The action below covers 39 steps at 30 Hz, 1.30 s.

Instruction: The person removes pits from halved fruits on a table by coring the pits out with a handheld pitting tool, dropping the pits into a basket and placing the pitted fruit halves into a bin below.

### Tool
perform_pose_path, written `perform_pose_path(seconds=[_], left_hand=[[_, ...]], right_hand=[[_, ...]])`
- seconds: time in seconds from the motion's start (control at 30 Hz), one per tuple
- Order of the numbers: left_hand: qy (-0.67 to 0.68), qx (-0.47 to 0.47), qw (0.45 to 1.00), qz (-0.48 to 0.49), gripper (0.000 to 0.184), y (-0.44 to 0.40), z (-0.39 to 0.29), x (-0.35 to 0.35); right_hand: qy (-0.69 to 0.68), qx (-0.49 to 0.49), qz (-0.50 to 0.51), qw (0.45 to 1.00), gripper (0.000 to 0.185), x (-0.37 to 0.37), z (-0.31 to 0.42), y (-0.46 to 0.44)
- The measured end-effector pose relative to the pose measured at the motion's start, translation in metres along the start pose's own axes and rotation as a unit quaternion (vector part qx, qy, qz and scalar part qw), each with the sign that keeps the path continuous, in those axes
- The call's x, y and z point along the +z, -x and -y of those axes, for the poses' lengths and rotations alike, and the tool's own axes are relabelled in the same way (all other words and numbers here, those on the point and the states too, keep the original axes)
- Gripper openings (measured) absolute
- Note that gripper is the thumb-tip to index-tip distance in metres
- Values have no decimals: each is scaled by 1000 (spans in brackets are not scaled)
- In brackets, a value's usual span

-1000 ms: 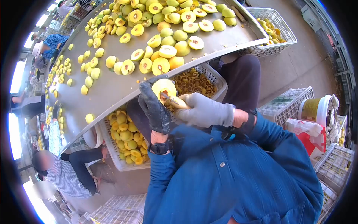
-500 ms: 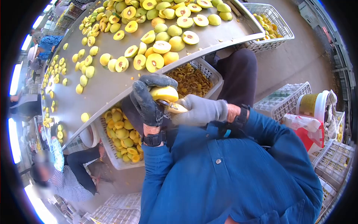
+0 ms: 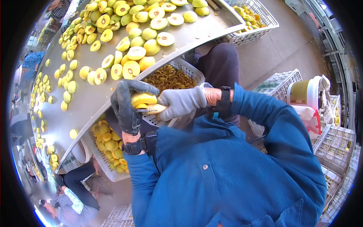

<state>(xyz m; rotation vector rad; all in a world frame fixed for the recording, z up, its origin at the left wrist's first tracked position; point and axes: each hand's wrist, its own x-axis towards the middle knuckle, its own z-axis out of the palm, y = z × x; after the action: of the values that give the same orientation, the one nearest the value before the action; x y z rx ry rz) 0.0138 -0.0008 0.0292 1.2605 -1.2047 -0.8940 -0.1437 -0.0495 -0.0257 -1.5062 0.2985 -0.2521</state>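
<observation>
My left hand (image 3: 126, 106), in a dark, stained glove, is closed around a yellow peach half (image 3: 145, 99) above the table's near edge. My right hand (image 3: 183, 102), in a grey knit glove, grips a pitting knife (image 3: 154, 109) by its pale handle. The knife's short metal end meets the underside of the peach half; the cut face is mostly hidden from me. Below my hands stands a crate of small brownish-yellow cut pieces (image 3: 172, 77). Another crate, of yellow peach halves (image 3: 109, 142), is under the table edge beside my left wrist.
On the metal table (image 3: 89, 109) lie many peach halves (image 3: 131, 70), several with pits showing. A crate of yellow pieces (image 3: 247, 19) stands beyond the table's corner. To my right are a white bucket (image 3: 304, 92) and stacked crates (image 3: 334, 147). A co-worker (image 3: 72, 204) sits at lower left.
The view has shifted, so the table and crates appear further left. The peach half has tilted in my left hand, and the pitting knife has turned slightly against it. Both hands keep their hold.
</observation>
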Motion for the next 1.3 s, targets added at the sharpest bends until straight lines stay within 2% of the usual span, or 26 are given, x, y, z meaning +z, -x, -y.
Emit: perform_pose_path(seconds=[0.03, 0.13, 0.17, 0.27, 0.3, 0.33, 0.4, 0.43, 0.47, 0.53, 0.6, 0.63, 0.67, 0.73, 0.77, 0.8, 0.83, 0.93, 0.97, 1.07, 1.1, 1.13, 1.2, 1.3], left_hand=[[49, -34, 998, 2, 54, -1, 2, 0], [267, 19, 963, 26, 53, -8, 14, 3], [478, 45, 873, 84, 59, -12, 19, 9], [412, 4, 903, -118, 59, -12, 19, 14], [228, 44, 961, -150, 59, -15, 32, 8], [273, 47, 937, -212, 61, -17, 47, 5], [342, -5, 898, -277, 63, -21, 59, -11], [369, -8, 890, -269, 64, -22, 63, -20], [374, -14, 886, -275, 65, -19, 58, -22], [348, -24, 895, -277, 66, -14, 51, -28], [300, 10, 920, -253, 65, 0, 60, -47], [294, 0, 902, -315, 66, 7, 63, -56], [247, 25, 911, -328, 66, 17, 86, -82], [117, 28, 900, -418, 60, 43, 105, -129], [-82, 21, 896, -436, 57, 55, 107, -154], [-277, 9, 856, -437, 54, 64, 108, -178], [-371, 6, 815, -445, 43, 67, 109, -196], [-323, 21, 856, -402, 30, 29, 82, -183], [-471, 98, 812, -331, 29, 11, 82, -186], [-525, 116, 815, -213, 30, -52, 106, -183], [-562, 81, 799, -198, 35, -72, 118, -184], [-582, -21, 794, -176, 46, -85, 130, -184], [-686, -26, 714, -134, 57, -106, 132, -175], [-656, 161, 735, -64, 64, -139, 133, -166]], right_hand=[[1, 4, 0, 1000, 18, -1, 5, -1], [-184, 138, 112, 967, 18, 3, 1, -3], [-266, 140, 127, 945, 18, 9, 3, -4], [-227, 107, 64, 966, 17, 8, -1, -6], [-220, 98, 49, 969, 17, 7, -2, -7], [-220, 92, 41, 970, 17, 1, -1, -3], [-219, 81, 30, 972, 19, -11, 0, 5], [63, 93, -3, 994, 21, -20, -18, 4], [340, 93, -38, 935, 23, -33, -44, 1], [488, 220, -83, 840, 24, -48, -73, 10], [469, 194, -117, 853, 23, -44, -57, 13], [457, 180, -134, 860, 22, -38, -50, 16], [453, 175, -133, 864, 23, -35, -52, 19], [447, 164, -131, 870, 25, -33, -60, 25], [452, 174, -118, 867, 25, -33, -61, 28], [456, 186, -105, 864, 25, -33, -63, 32], [458, 200, -93, 861, 26, -31, -64, 34], [433, 186, -92, 877, 26, -26, -61, 28], [440, 186, -95, 873, 25, -24, -67, 27], [437, 179, -101, 876, 24, -23, -74, 28], [443, 191, -106, 869, 23, -22, -76, 29], [443, 194, -108, 869, 23, -21, -78, 30], [442, 198, -114, 867, 22, -21, -81, 31], [443, 217, -105, 863, 19, -23, -87, 30]])
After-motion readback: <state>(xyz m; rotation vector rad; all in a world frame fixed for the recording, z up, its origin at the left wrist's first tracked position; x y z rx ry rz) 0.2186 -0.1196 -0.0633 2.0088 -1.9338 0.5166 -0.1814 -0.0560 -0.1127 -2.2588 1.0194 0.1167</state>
